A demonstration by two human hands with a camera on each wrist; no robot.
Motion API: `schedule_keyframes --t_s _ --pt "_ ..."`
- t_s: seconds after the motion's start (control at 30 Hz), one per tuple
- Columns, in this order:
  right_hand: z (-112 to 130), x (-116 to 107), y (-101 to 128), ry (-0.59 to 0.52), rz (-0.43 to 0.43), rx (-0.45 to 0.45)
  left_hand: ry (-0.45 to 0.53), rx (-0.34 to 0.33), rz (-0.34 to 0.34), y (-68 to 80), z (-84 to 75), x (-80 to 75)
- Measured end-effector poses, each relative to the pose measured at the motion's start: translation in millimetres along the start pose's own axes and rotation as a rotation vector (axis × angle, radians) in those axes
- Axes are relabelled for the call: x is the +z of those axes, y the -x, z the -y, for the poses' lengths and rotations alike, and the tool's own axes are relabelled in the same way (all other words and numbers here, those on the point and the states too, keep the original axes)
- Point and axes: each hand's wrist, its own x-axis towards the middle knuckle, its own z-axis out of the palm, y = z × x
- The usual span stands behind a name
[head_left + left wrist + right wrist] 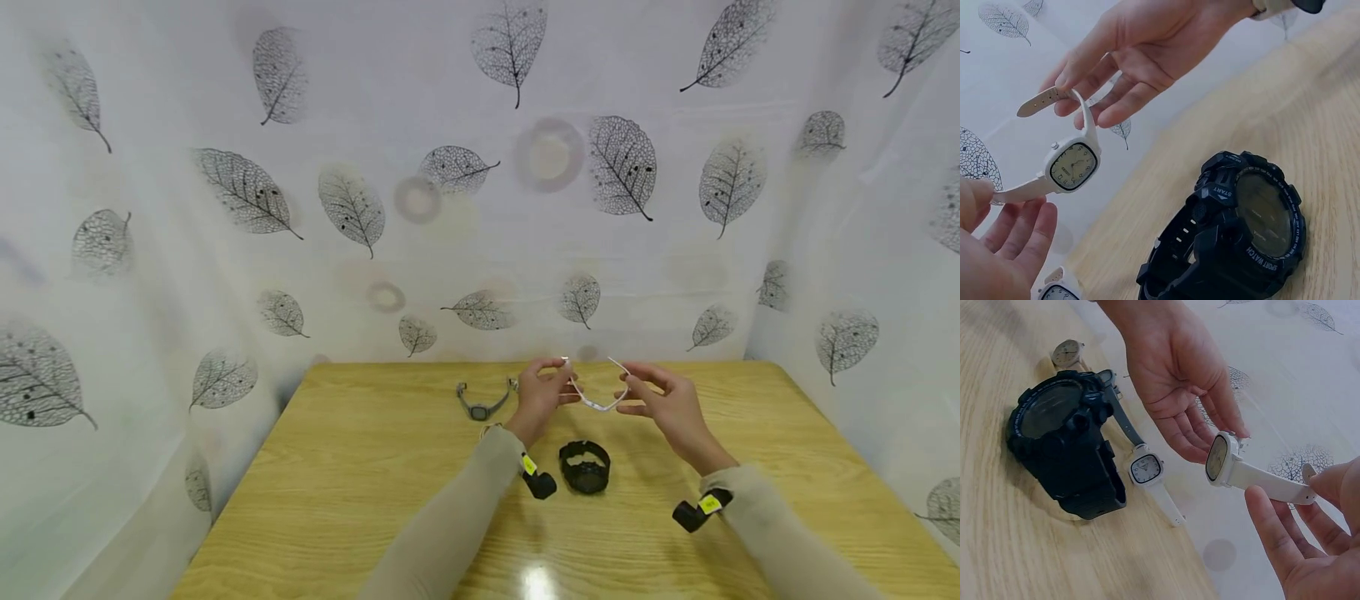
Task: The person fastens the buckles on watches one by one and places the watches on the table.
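You hold the white watch (596,402) in the air above the tabletop (360,492), just behind the black sport watch (585,467). Your left hand (542,392) pinches one strap end and your right hand (660,398) pinches the other, so the strap hangs open between them. This looks like the step of inspecting or stretching the strap. The next move needs a steady grip at both ends. A grey watch (483,404) lies to the left.
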Motion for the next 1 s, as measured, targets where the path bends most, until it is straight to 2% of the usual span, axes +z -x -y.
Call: schedule_keyframes --t_s 0.23,0.53,0.77,0.87,1.0 --pt "-4.4 3.4 2.7 0.026 0.000 0.006 0.071 0.004 0.053 3.0 -3.2 -5.0" --pt "-3.3 6.0 3.1 0.062 -0.029 -0.006 0.090 -0.049 0.104 4.6 -8.1 -5.2" --pt "-1.4 6.5 1.7 0.120 -0.006 0.002 0.088 -0.014 0.179 4.7 -7.6 -6.1" --pt "0.1 6.4 1.2 0.139 0.010 0.005 0.057 0.010 0.213 4.2 -5.7 -7.0" --pt "2.1 6.3 0.2 0.163 0.023 0.008 -0.032 0.038 0.254 3.9 -2.8 -7.8"
